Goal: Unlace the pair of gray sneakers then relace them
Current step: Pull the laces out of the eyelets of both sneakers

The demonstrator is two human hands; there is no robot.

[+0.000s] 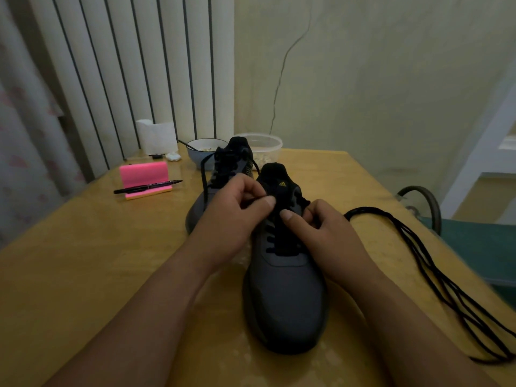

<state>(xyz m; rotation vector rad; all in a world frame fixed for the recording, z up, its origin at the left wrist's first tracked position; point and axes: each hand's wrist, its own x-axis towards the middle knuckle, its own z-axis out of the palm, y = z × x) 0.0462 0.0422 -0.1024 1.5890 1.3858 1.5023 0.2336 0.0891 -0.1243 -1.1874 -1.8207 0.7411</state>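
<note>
Left grip [234, 210], right grip [321, 227]: fingers curled, thumbs pinching, forearms converging.

Single wide-angle view from the person's head, facing forward and down along both forearms, close over the wooden table [111, 261]. The left hand [231, 219] and right hand [324, 233] sit mid-frame at the near sneaker [284, 297]; the wall [363, 79] and blinds [125, 65] fill the top.

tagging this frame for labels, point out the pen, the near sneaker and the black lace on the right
pen [148, 187], head view, middle of its barrel
near sneaker [284, 297], head view, gray toe upper
black lace [409, 238], head view, bundled strands midway along
</note>
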